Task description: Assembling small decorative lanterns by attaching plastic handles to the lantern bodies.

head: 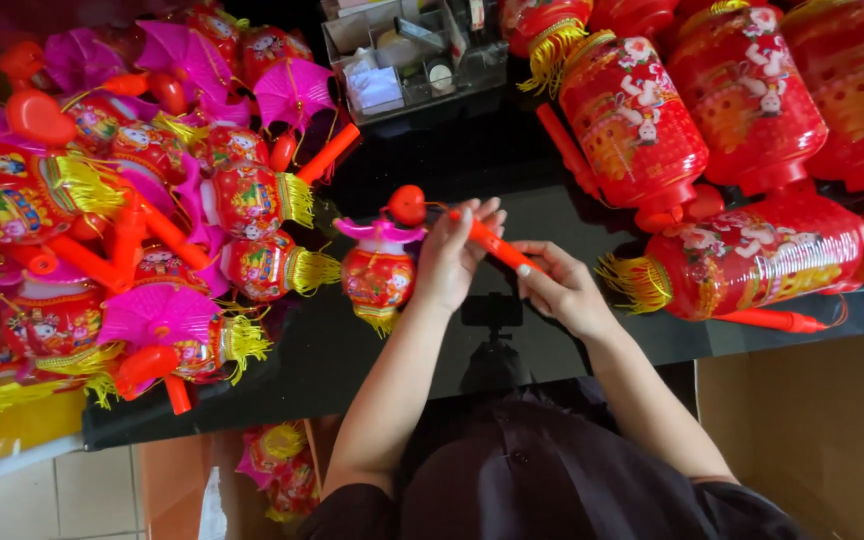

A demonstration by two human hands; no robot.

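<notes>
In the middle of the frame, an orange stick (497,246) is pinched by both the left hand (449,255) and the right hand (562,290), and the little red lantern (379,270) hanging from it could be dropped onto the black tabletop (392,180) if either grip slips.

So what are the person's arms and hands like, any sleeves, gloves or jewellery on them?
Both hands are bare: the left hand and right hand wear no gloves, and no rings or watch show. The forearms are uncovered, and dark short sleeves begin near the elbows. The fingernails look pale, perhaps painted.
</notes>
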